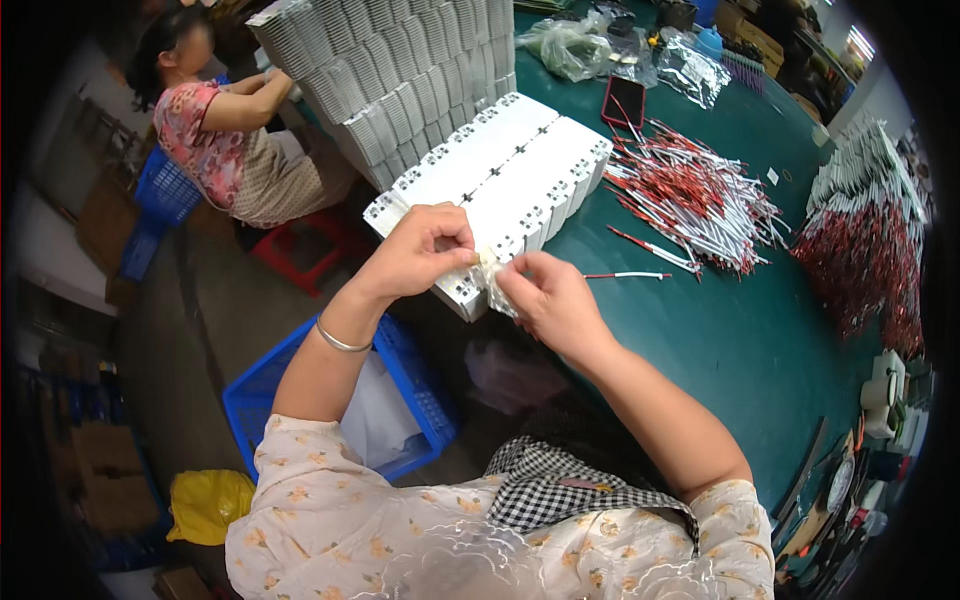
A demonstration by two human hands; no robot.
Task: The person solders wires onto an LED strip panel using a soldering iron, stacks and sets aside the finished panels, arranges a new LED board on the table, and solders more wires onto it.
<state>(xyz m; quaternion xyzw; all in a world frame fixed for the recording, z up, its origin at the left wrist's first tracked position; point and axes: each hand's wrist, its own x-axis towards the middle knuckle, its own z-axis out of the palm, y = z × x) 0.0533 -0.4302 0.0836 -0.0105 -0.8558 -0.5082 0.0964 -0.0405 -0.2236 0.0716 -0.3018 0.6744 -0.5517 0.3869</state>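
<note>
My left hand (pixel 428 248) and my right hand (pixel 552 302) meet over the near corner of a block of white flat pieces (pixel 520 180) with small dark marks along their edges. Both hands are closed in a pinch. Between the fingertips is a small pale crumpled piece (pixel 488 268), which looks thin and partly see-through; its kind is unclear. Beside my right hand, a single red-and-white wire (pixel 630 275) lies on the green table (pixel 730 350).
Tall stacks of grey-white pieces (pixel 400 80) stand behind. Right are a heap of red-and-white wires (pixel 700 200), a phone (pixel 623 103) and a hanging wire bundle (pixel 865 230). A blue crate (pixel 435 440) sits below left. A co-worker (pixel 220 130) sits at far left.
</note>
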